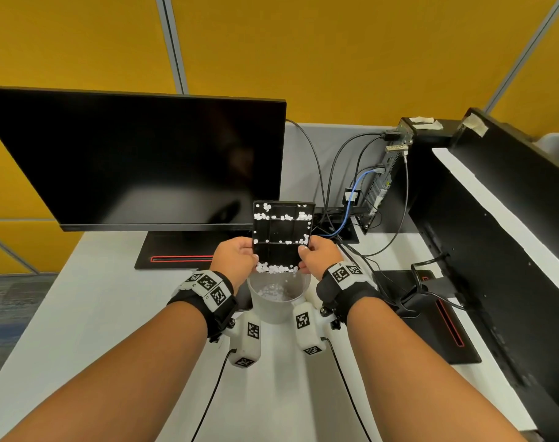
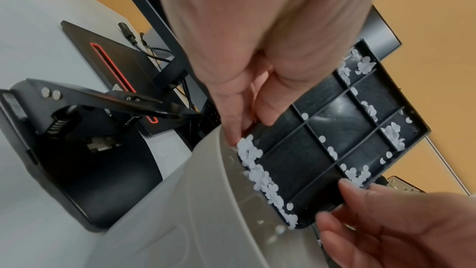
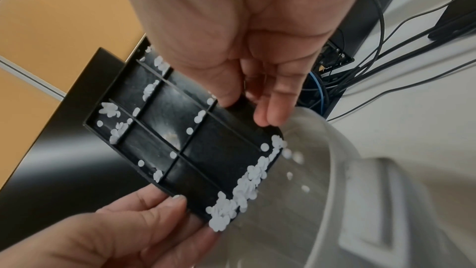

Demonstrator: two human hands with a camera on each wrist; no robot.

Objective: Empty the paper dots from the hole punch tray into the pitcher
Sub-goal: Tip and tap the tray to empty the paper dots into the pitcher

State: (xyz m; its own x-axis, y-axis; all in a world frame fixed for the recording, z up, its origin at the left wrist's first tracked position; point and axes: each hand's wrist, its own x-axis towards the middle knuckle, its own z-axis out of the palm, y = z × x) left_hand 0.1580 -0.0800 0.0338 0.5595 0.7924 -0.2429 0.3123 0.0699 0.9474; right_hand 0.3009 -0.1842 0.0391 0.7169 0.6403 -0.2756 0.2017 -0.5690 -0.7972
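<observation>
The black ribbed hole punch tray (image 1: 281, 232) (image 2: 342, 138) (image 3: 185, 136) is held tilted, its near edge low over the clear pitcher (image 1: 278, 306) (image 2: 206, 201) (image 3: 342, 180). My left hand (image 1: 236, 258) (image 2: 244, 93) pinches its left edge, my right hand (image 1: 316, 255) (image 3: 255, 93) pinches its right edge. White paper dots (image 1: 276, 268) (image 2: 260, 172) (image 3: 239, 195) pile along the low edge, and some are falling into the pitcher. More dots cling behind the ribs. Dots lie on the pitcher's bottom.
A dark monitor (image 1: 138, 157) stands behind, its base (image 1: 176, 252) on the white desk (image 1: 64, 314). The black hole punch (image 2: 77, 129) sits left of the pitcher. Cables (image 1: 351, 193) and a black stand (image 1: 495, 234) crowd the right side.
</observation>
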